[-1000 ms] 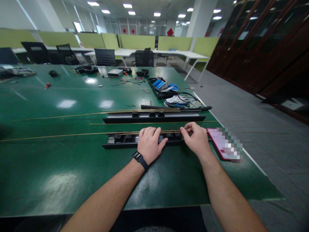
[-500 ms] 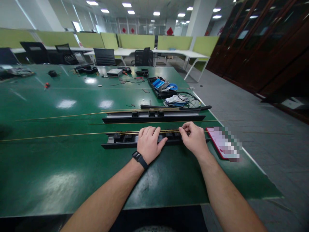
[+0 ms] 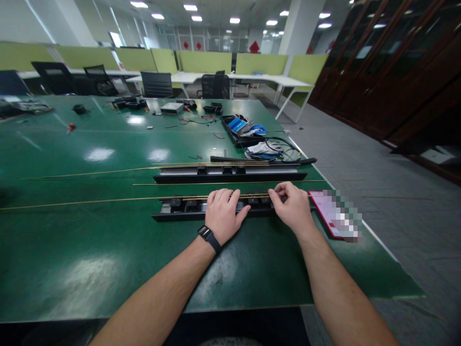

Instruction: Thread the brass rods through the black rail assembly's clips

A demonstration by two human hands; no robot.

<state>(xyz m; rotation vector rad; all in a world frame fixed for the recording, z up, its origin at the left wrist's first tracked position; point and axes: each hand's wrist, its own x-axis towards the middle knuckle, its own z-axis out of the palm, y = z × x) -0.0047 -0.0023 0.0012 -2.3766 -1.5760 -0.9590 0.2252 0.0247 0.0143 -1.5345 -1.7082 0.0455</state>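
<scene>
A black rail [image 3: 180,217] with a silvery channel and several black blocks [image 3: 176,203] lies crosswise in front of me. My left hand [image 3: 224,214] rests over its middle, fingers lying side by side across the thin golden rods and thumb spread away. Near the rail's right end, my right hand [image 3: 292,204] pinches a thin golden rod between thumb and index finger. One long golden rod [image 3: 90,203] runs out to the left, past the rail's end. Behind is a second black rail [image 3: 230,178] with golden rods along it, and a single loose rod [image 3: 169,184] lies between the two rails.
Right of the rail, a red-edged phone-like slab [image 3: 326,214], partly pixelated, lies near the edge of the green table [image 3: 118,250]. Farther back are gloves [image 3: 264,150], a black tray [image 3: 234,137] with blue items, a black cable loop and scattered small parts.
</scene>
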